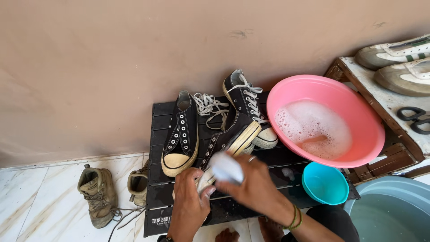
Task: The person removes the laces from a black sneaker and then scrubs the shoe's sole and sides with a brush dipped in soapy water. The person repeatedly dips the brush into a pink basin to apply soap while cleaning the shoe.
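My left hand grips the toe end of a black canvas sneaker lying on its side on a low black slatted table. Pressed against that toe is a white brush or sponge, blurred with motion, held by my right hand. A ring and wrist bands show on the right arm. Two more black sneakers stand on the table: an unlaced one at the left and a laced one behind. Loose white laces lie between them.
A pink basin of soapy water sits at the table's right, a small turquoise bowl in front of it, a grey tub at lower right. A wooden shelf holds white sneakers and scissors. Brown boots lie on the tiles.
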